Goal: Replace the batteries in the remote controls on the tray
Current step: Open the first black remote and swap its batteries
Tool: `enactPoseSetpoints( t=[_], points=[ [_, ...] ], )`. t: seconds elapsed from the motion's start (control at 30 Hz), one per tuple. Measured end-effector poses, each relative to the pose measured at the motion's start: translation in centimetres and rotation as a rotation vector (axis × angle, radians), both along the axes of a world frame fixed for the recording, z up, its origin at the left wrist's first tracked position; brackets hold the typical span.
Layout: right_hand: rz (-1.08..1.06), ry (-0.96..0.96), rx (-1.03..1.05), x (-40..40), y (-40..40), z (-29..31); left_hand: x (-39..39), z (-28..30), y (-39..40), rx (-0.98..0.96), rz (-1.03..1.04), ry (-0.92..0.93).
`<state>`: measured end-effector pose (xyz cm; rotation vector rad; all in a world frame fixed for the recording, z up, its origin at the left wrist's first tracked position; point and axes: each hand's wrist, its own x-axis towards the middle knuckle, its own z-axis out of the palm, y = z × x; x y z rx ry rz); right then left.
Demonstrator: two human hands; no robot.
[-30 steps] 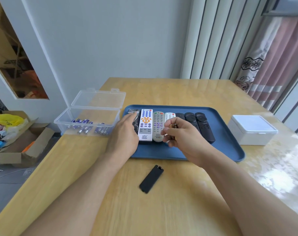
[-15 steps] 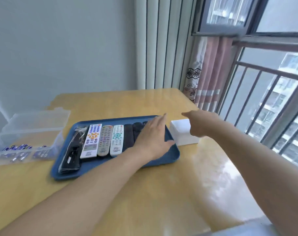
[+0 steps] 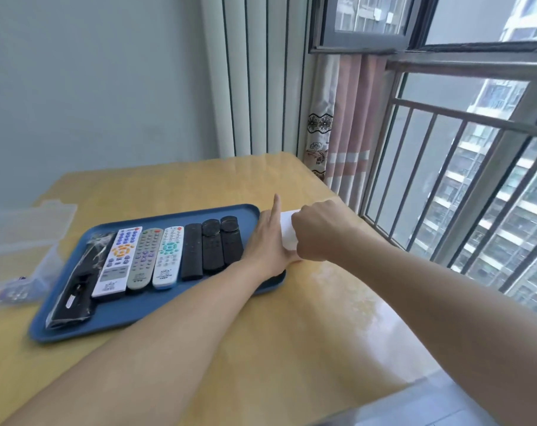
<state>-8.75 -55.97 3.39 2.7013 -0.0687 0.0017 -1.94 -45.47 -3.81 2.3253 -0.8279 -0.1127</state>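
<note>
Both hands are now brought onto the small white plastic box (image 3: 287,229): the left hand (image 3: 265,241) flat, straight-fingered; the right hand (image 3: 321,233) curled, contents unseen. Steadying is advised.

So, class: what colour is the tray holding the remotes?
Blue: the tray, clearest in the head view.

Wooden table (image 3: 292,348): blue tray (image 3: 138,312), boxes.

One tray (image 3: 144,312) holds seven remotes (image 3: 168,256): four black, three light. One white box (image 3: 287,227), mostly hidden behind two hands (image 3: 268,241). One clear box (image 3: 21,238) at the left edge with batteries (image 3: 10,292), blurred, perhaps a dozen
</note>
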Motion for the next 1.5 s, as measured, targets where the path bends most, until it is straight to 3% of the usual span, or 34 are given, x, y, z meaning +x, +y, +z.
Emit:
enactPoseSetpoints(
  t=[0.1, 0.2, 0.33, 0.4, 0.63, 0.77, 0.93, 1.03, 1.3, 1.5],
  points=[
    [0.041, -0.010, -0.041, 0.7, -0.5, 1.3, -0.2, -0.2, 0.0, -0.053, 0.040, 0.052],
    [0.048, -0.093, 0.060, 2.2, -1.8, 2.8, -0.6, -0.9, 0.1, -0.131, 0.097, 0.108],
    [-0.030, -0.442, 0.399, 4.1, -3.6, 2.6, -0.6, -1.4, 0.1, -0.139, 0.107, 0.102],
    [-0.085, -0.504, 0.525, 5.3, -4.3, 1.3, -0.5, -1.5, 0.0, -0.139, 0.105, 0.103],
    [-0.210, -0.146, 0.546, 7.5, -5.9, -2.1, -0.2, -1.9, -0.1, -0.104, 0.084, 0.133],
    [-0.216, -0.075, 0.546, 7.7, -5.9, -2.2, -0.1, -2.1, -0.2, -0.093, 0.098, 0.132],
    [-0.155, -0.112, 0.733, 7.5, -5.4, -0.8, -0.1, -2.0, -0.2, -0.098, 0.114, 0.133],
    [-0.148, 0.050, 0.827, 7.1, -4.3, 0.2, -0.1, -2.0, -0.1, -0.096, 0.116, 0.144],
    [-0.256, 0.160, 0.617, 6.9, -2.1, -1.5, -0.4, -1.6, 0.0, -0.106, 0.109, 0.161],
    [-0.328, 0.204, 0.584, 7.5, -2.1, -1.9, -0.4, -1.6, 0.0, -0.104, 0.102, 0.171]
  ],
)
